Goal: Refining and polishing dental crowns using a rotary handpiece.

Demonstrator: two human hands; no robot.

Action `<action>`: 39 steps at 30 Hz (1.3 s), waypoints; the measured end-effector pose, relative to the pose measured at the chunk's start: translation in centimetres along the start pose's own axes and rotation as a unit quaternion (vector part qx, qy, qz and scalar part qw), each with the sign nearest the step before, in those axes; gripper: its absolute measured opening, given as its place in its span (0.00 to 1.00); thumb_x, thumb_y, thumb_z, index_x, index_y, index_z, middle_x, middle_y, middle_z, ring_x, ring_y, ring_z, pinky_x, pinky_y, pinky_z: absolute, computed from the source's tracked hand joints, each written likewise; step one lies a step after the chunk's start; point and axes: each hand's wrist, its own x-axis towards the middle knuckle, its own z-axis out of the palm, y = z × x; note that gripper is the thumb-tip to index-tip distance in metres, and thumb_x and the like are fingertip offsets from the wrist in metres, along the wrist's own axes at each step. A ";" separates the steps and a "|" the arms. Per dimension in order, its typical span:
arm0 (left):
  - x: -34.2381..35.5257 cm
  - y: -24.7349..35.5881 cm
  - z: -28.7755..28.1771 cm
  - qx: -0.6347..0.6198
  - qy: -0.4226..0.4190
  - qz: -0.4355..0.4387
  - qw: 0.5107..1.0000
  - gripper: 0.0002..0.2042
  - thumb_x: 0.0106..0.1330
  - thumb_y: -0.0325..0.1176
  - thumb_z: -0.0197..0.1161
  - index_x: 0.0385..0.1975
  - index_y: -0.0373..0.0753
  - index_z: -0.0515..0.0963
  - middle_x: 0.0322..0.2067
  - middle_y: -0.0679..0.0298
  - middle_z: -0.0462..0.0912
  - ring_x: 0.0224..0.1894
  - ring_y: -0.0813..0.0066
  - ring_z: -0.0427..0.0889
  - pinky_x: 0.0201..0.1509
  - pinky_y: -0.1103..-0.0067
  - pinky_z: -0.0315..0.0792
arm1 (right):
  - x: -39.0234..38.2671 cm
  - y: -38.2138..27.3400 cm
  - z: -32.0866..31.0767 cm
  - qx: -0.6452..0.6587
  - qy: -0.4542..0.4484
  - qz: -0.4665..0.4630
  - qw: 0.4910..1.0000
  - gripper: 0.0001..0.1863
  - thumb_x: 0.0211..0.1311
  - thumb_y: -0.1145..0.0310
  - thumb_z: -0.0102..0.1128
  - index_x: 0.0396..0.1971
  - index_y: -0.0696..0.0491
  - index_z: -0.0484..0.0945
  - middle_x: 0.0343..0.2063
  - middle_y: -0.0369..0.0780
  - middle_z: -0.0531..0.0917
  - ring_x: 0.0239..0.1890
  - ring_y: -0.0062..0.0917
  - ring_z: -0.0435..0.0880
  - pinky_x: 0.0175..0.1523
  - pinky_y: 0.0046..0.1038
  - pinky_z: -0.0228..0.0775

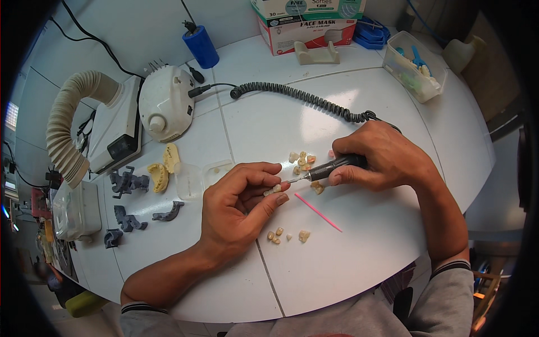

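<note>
White tabletop (368, 241) lies open right of the pink stick (319, 213); a coiled cord (314, 100) obstructs farther back.

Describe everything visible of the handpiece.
The handpiece is a dark, pen-shaped tool with a silvery, metal-looking nose and thin bit. The right hand grips its body above the white table, nose pointing left toward the small tooth-coloured piece in the left hand. A black coiled cord leads toward its rear end, which the hand hides. Whether the bit spins is unclear.
</note>
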 end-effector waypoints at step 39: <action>0.3 0.2 0.0 0.051 -0.019 -0.002 0.999 0.08 0.69 0.13 0.67 0.44 0.27 0.79 0.62 0.45 0.76 0.65 0.58 0.85 0.68 0.73 0.85 | -0.1 -0.5 -0.5 -0.008 -0.002 -0.001 1.000 0.36 0.67 0.32 0.68 0.25 0.56 0.86 0.13 0.45 0.79 0.18 0.43 0.82 0.29 0.41 0.69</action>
